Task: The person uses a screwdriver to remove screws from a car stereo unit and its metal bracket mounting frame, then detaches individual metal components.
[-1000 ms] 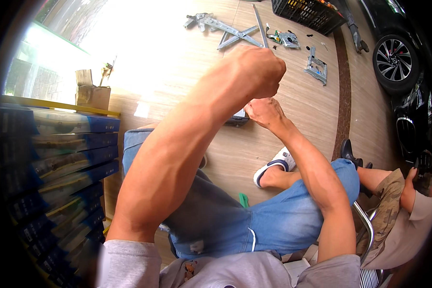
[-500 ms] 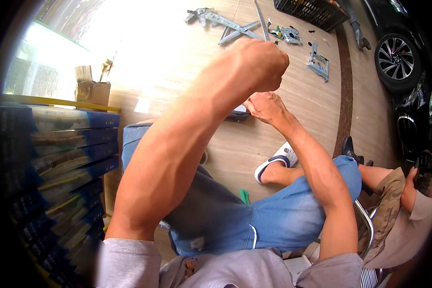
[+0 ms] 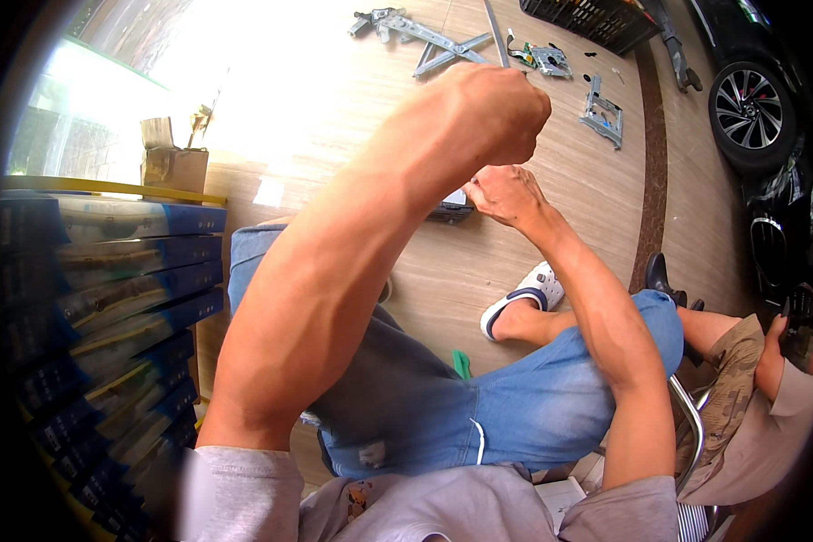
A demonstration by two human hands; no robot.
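Here, we see the dark box-like thing (image 3: 452, 214) just beside the right hand (image 3: 512, 194), to the left of its fingers, and partly covered by the left forearm (image 3: 334, 262). The right hand appears nearer to it than the left hand (image 3: 508, 107) (at least in this view). Both hands are curled, but we cannot tell whether the fingers clamp something; its long axis is also uncertain.
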